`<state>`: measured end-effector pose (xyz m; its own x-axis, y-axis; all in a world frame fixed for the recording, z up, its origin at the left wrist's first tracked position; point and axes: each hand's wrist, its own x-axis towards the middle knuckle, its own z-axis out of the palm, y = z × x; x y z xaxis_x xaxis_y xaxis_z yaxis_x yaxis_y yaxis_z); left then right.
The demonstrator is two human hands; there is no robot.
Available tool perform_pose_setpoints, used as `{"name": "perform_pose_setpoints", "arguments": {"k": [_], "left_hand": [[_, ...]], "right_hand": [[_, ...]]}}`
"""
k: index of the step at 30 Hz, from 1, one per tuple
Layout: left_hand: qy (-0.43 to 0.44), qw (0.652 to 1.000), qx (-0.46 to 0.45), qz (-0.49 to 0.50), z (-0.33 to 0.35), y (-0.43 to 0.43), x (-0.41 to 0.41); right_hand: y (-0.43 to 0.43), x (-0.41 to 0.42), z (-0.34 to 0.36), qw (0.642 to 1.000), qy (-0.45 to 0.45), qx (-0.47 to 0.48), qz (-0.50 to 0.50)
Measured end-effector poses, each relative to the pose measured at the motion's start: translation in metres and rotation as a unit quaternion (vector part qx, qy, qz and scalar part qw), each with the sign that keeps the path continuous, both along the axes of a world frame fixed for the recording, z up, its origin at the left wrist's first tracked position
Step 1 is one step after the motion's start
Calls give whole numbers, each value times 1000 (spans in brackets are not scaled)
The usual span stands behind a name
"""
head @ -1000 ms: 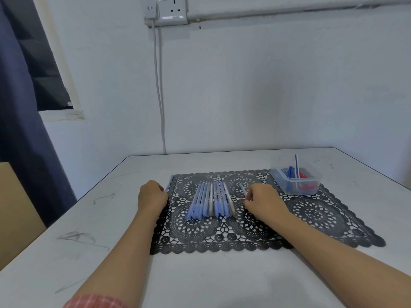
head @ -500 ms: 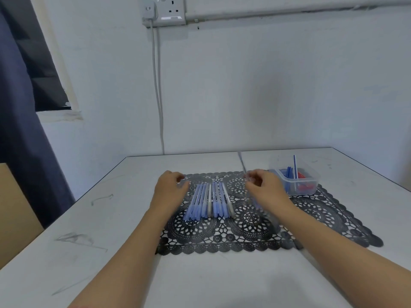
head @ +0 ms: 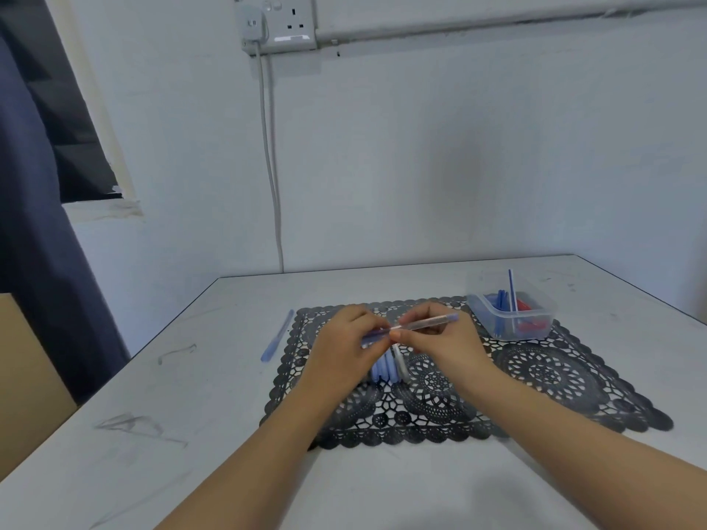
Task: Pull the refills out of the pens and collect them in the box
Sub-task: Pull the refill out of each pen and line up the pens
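Now that the hands have come together, a loose pen [head: 277, 334] lies left on the tabletop [head: 191, 395]. The left hand [head: 346, 340] and the right hand [head: 440, 340] pinch one pen [head: 424, 322] between them, probably ready for pulling. The box [head: 486, 315] with refills [head: 511, 292] stands right.

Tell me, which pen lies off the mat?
The pale blue pen on the table, left of the black mat; the bunched pens lie on it, the held pen above it.
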<state>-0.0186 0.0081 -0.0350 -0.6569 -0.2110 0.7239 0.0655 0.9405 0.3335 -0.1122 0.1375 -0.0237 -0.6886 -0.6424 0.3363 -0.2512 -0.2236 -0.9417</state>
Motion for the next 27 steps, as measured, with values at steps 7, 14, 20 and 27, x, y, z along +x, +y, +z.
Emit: {"name": "perform_pose_setpoints", "arguments": {"k": [7, 14, 20, 27], "left_hand": [[7, 998, -44, 41, -2, -12, 0], [17, 995, -78, 64, -5, -17, -1], [27, 990, -96, 99, -2, -18, -1], [-3, 980, -144, 138, -4, -19, -3]], "right_hand": [[4, -19, 3, 997, 47, 23, -61], [10, -42, -2, 929, 331, 99, -131], [9, -52, -9, 818, 534, 160, -139], [5, -52, -13, 791, 577, 132, -156]]}}
